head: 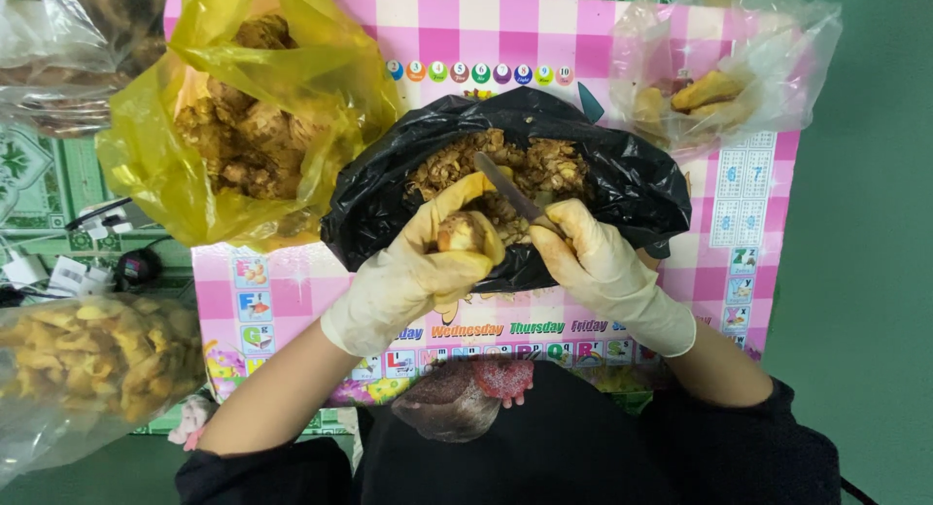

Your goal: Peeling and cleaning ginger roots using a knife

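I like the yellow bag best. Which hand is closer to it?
Left. The left hand, holding a root piece, sits just right of the yellow bag; the right hand with the knife is farther off.

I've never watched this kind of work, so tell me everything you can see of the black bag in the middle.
The black bag is thin, glossy, crinkled plastic, its mouth spread wide open toward the camera. It lies on the pink checked mat and holds a heap of brown peelings. The gloved left hand and right hand overlap its near edge. A yellow bag lies beside it.
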